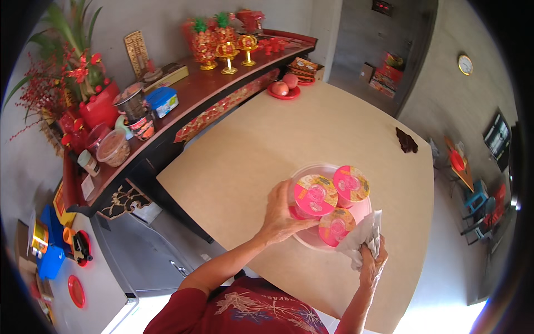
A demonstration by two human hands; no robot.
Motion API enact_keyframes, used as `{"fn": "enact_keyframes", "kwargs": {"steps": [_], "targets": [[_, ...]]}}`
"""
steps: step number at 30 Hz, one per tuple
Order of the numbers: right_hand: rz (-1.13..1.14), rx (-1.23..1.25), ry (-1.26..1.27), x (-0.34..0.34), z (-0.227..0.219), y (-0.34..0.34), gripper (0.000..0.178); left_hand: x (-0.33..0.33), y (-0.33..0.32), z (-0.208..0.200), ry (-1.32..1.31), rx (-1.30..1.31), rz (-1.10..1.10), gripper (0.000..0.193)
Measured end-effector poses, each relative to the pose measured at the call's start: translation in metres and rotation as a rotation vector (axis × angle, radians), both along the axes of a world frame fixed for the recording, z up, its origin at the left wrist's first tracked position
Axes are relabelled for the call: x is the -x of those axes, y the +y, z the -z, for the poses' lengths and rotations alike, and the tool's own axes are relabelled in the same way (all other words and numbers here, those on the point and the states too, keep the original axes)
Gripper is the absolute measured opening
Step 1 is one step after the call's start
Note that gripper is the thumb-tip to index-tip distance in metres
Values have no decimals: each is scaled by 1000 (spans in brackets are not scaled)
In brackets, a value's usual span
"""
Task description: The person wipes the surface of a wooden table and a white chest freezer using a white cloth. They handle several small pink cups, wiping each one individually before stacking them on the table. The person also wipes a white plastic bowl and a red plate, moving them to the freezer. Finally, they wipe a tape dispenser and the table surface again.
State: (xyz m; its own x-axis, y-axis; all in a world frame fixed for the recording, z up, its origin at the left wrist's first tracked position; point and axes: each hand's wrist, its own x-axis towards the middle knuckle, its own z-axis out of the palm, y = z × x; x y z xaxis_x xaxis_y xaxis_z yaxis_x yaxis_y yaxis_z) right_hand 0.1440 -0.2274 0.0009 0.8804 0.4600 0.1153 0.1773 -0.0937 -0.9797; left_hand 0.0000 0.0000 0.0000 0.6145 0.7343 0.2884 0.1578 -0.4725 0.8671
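gripping a round pink-and-yellow-lidded cup (315, 196) (left hand (277, 214)) and a crumpled pale-grey sheet (360, 236) (right hand (371, 263)), we'd best keep the cup level.

Pale letters (282, 299) stand on the maroon T-shirt (250, 313), near the table (345, 125); above the table, the pink-and-yellow cup lids (315, 195) are printed too small for reading.
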Motion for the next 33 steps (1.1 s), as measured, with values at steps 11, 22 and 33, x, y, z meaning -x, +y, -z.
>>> {"fn": "enact_keyframes", "kwargs": {"steps": [11, 22, 33], "targets": [[-166, -243, -98, 41, -30, 5, 63, -24, -24, 24, -195, 252, 268, 113], [-425, 377, -933, 144, 41, 171, 54, 128, 109, 57, -100, -184, -396, 43], [-560, 349, -1002, 108, 63, 328, 47, 210, 182, 84, 342, -593, -529, 49]]}}
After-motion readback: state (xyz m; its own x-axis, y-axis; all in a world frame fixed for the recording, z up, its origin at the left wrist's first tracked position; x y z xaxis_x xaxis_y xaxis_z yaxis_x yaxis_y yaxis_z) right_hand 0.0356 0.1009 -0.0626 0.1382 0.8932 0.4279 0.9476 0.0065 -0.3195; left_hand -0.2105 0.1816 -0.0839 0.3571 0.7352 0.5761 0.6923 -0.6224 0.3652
